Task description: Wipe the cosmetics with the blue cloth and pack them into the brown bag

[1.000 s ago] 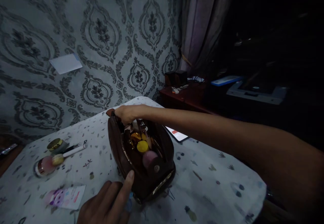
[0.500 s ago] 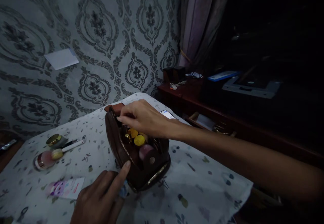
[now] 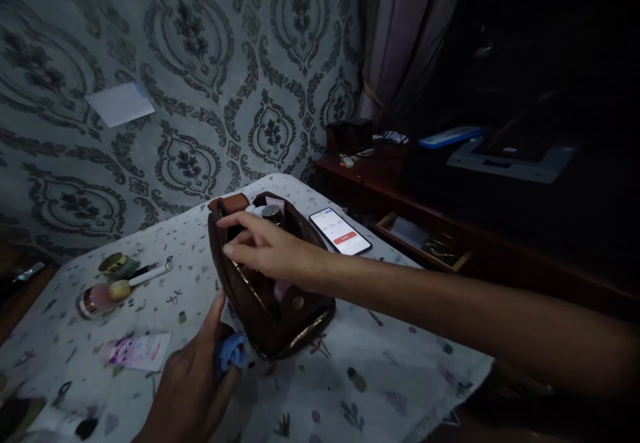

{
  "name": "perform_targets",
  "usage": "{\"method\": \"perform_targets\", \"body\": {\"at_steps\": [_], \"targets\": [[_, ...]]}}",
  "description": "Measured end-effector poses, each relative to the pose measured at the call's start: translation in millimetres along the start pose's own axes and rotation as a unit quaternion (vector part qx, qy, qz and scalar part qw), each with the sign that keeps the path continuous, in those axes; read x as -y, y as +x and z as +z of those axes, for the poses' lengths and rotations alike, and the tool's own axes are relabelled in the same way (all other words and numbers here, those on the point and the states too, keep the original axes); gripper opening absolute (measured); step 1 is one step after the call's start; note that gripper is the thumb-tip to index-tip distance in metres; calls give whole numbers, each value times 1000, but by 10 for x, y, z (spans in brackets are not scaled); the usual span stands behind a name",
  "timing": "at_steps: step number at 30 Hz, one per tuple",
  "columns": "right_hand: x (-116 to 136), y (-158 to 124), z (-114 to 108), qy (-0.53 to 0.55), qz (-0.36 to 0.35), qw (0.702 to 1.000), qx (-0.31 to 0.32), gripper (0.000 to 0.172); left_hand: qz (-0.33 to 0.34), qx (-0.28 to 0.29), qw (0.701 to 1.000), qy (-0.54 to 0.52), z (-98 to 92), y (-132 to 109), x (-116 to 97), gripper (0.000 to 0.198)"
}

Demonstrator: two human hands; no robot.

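A dark brown zippered bag (image 3: 250, 303) lies open on the patterned white cloth, with a silver-capped bottle (image 3: 273, 213) and a pink item inside. Over its opening is my right hand (image 3: 265, 246), fingers apart and nothing visible between them, near the zipper on the left side. My left hand (image 3: 200, 363) is beside the bag's lower left, index finger extended toward its side, with a crumpled blue cloth (image 3: 231, 351) held in the other fingers.
On the left lie a pink tube (image 3: 140, 351), a pink jar (image 3: 95, 300), a brush (image 3: 150, 274) and a gold-lidded jar (image 3: 117, 264). A lit phone (image 3: 341, 231) is right of the bag. Behind stands a red-brown desk (image 3: 360, 179) with an open drawer (image 3: 425, 241).
My right hand has opened its fingers and come lower over the bag, covering the yellow items. My left hand has moved off the bag's front edge, and the blue cloth shows more.
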State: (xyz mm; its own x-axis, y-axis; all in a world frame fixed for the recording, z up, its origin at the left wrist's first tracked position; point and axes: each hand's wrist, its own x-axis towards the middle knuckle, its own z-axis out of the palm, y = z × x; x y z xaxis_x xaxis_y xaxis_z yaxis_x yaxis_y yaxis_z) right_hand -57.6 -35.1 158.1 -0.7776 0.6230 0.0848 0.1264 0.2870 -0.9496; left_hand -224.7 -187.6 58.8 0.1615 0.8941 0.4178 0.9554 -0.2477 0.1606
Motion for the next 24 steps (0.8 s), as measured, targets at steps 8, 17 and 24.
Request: {"method": "perform_targets", "body": {"at_steps": [8, 17, 24], "targets": [[-169, 34, -96, -384, -103, 917, -26, 30, -86, 8, 993, -78, 7, -60, 112, 59], [-298, 300, 19, -440, -47, 888, 123, 20, -142, 34, 984, -100, 125, -222, 309, 52], [-304, 371, 47, -442, -54, 884, 143, 19, -137, 77, 980, -118, 134, -252, 348, 51]]}}
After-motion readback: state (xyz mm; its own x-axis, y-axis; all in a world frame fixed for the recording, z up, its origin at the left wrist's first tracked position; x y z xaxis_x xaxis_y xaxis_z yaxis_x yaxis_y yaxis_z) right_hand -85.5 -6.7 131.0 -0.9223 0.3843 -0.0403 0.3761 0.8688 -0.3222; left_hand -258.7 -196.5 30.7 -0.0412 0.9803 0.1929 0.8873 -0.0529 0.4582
